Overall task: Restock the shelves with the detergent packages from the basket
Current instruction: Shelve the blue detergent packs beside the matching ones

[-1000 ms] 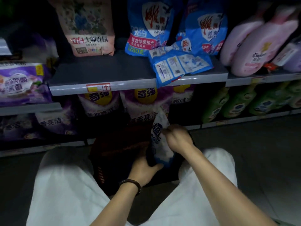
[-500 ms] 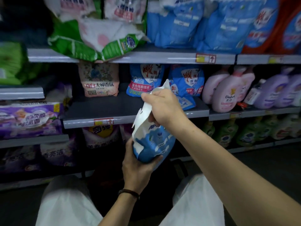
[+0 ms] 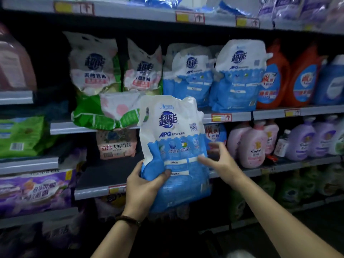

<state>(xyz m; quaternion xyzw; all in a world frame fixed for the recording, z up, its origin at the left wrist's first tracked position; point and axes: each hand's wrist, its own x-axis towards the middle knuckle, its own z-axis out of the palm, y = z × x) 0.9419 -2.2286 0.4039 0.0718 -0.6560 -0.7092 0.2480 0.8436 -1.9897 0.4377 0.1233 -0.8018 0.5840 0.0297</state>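
Vertically, the detergent pouch (image 3: 175, 146) is gripped low by the left hand (image 3: 143, 185), the right hand (image 3: 223, 162) spread alongside, below matching pouches (image 3: 238, 77).

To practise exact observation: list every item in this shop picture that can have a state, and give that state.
Held detergent pouch, upright, in the air
Left hand, grips the pouch's lower left
Right hand, open, touching its right side
Green-and-white pouch, toppled on the shelf edge
Shelved blue pouches, upright
Pink Comfort bottle, upright
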